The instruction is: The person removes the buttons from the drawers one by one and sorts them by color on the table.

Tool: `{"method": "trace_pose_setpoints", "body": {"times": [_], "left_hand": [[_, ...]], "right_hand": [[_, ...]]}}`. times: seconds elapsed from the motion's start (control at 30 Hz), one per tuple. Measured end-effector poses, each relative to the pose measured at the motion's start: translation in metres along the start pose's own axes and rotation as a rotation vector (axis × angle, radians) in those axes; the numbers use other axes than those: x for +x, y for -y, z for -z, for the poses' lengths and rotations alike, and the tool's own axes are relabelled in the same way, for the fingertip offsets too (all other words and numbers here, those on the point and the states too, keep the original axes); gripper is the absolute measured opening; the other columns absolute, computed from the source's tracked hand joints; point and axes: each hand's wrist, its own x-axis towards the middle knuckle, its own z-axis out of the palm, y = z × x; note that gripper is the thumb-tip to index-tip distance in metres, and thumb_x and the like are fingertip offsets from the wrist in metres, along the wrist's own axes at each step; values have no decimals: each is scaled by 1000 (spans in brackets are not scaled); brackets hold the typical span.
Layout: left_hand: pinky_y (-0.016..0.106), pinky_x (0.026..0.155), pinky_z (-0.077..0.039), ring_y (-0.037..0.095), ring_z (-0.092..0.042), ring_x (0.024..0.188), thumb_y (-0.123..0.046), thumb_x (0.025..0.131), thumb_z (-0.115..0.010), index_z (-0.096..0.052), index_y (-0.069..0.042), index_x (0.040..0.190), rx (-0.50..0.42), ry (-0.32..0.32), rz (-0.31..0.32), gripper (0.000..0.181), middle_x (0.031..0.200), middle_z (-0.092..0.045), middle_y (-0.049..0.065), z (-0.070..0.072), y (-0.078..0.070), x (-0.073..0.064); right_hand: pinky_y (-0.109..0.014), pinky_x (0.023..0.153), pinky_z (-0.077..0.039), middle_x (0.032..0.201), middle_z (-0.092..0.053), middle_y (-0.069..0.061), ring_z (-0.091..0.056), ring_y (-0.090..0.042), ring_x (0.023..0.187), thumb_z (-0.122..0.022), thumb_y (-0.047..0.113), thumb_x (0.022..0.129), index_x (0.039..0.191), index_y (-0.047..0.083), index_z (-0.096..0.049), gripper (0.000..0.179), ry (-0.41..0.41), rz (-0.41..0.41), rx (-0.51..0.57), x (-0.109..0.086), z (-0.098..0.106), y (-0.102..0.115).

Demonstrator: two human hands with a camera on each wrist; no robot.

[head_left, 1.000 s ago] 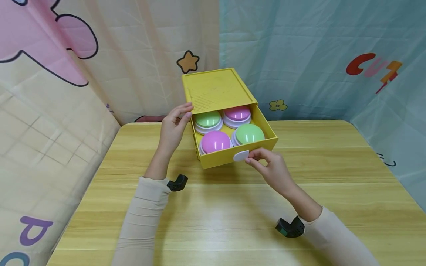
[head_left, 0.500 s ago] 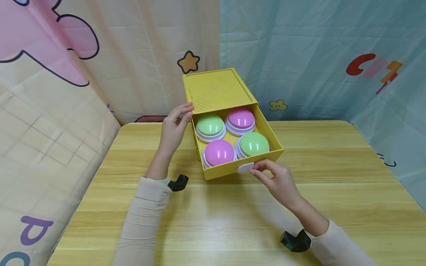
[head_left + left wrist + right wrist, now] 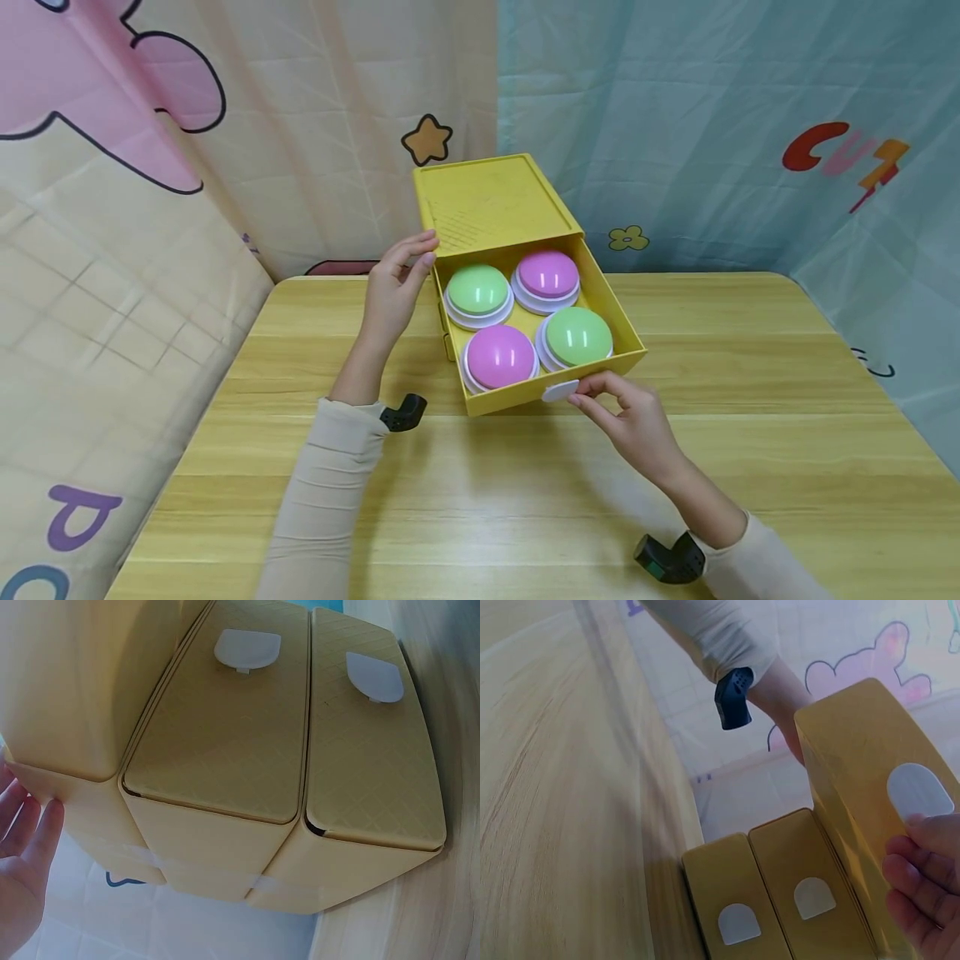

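Note:
A yellow drawer cabinet [image 3: 495, 204] stands on the table with its top drawer [image 3: 480, 406] pulled well out. At the drawer front my right hand [image 3: 637, 425] pinches the white handle tab [image 3: 559, 391] between thumb and fingers. Inside the drawer sit several round domed buttons on white bases, among them a pink button [image 3: 500, 356] and a green button [image 3: 579, 335]. With fairly straight fingers, my left hand [image 3: 393, 287] touches the cabinet's front left top corner. In the left wrist view, the middle drawer [image 3: 217, 735] and bottom drawer [image 3: 375, 757] are closed.
The wooden tabletop [image 3: 450, 517] extends in front of the cabinet and to both sides. Printed curtains [image 3: 675, 125] hang close behind the cabinet and on the left. Each wrist carries a small black camera [image 3: 671, 560].
The right hand has drawn the top drawer further out toward me, baring more of the buttons inside. The left hand has stayed at the cabinet's corner.

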Motion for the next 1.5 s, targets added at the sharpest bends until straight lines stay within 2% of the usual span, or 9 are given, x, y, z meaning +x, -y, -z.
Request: {"method": "trace_pose_setpoints", "body": {"times": [0.2, 0.43, 0.6, 0.7, 0.8, 0.97, 1.07, 1.37, 1.5], "left_hand": [[18, 77, -44, 19, -49, 112, -2, 89, -54, -60, 10, 106, -6, 0, -5, 22, 119, -54, 17, 0, -1, 0], [19, 77, -44, 18, -49, 112, -2, 89, -54, -60, 9, 107, -1, -6, -6, 22, 119, -55, 17, 0, 0, 1], [20, 78, -44, 18, -49, 112, -2, 89, -54, -60, 9, 107, 6, -9, -10, 22, 119, -54, 17, 0, 1, 0], [20, 78, -44, 17, -49, 112, -2, 89, -54, -60, 9, 107, 4, -8, -11, 22, 119, -55, 16, 0, 1, 0], [21, 79, -44, 17, -49, 112, -2, 89, -54, -60, 9, 107, -1, -6, -13, 22, 119, -55, 16, 0, 2, 1], [22, 80, -45, 17, -49, 113, -2, 89, -54, -60, 9, 106, -9, -2, -17, 22, 119, -55, 17, 0, 3, 1], [22, 80, -44, 16, -48, 113, -2, 89, -54, -60, 9, 106, -10, -3, -16, 22, 119, -55, 17, 0, 3, 1], [21, 80, -44, 16, -48, 113, -3, 89, -53, -60, 9, 107, -7, -1, -18, 22, 120, -54, 16, 0, 5, 1], [22, 81, -44, 17, -48, 113, -1, 89, -53, -59, 10, 107, -18, -3, -26, 22, 120, -54, 18, -1, 5, 1]], "right_hand": [[-16, 62, -45, 74, -61, 5, -55, -7, 67, -72, -10, 68, 81, 8, -62, 24, 21, 1, -10, -1, 3, -1], [-14, 66, -45, 82, -64, 6, -59, -7, 74, -73, -3, 70, 90, 11, -64, 26, 145, -7, -31, 2, 18, 4], [-14, 69, -46, 88, -65, 3, -59, -7, 80, -74, 5, 72, 94, 10, -65, 24, 179, 90, -43, 14, 37, 11], [-15, 71, -46, 88, -65, 2, -59, -7, 82, -70, 21, 78, 95, 9, -65, 22, 176, 163, -24, 25, 49, 17], [-16, 72, -47, 88, -65, -1, -59, -10, 80, -65, 31, 81, 95, 5, -66, 30, 182, 217, 0, 38, 58, 22], [-17, 77, -44, 92, -65, -5, -58, -13, 83, -77, 6, 69, 99, 3, -64, 33, 232, 236, -45, 65, 69, 21], [-17, 80, -42, 97, -65, -5, -57, -15, 88, -79, -2, 62, 104, 3, -63, 46, 324, 206, -95, 83, 72, 13], [-40, 86, -42, 122, -52, -7, -51, -23, 104, -78, 21, 70, 125, 3, -51, 63, 711, 102, -148, 116, 73, -2], [-41, 90, -38, 123, -51, -8, -46, -23, 111, -78, 17, 71, 127, 3, -49, 65, 818, 76, -187, 121, 71, -1]]}}
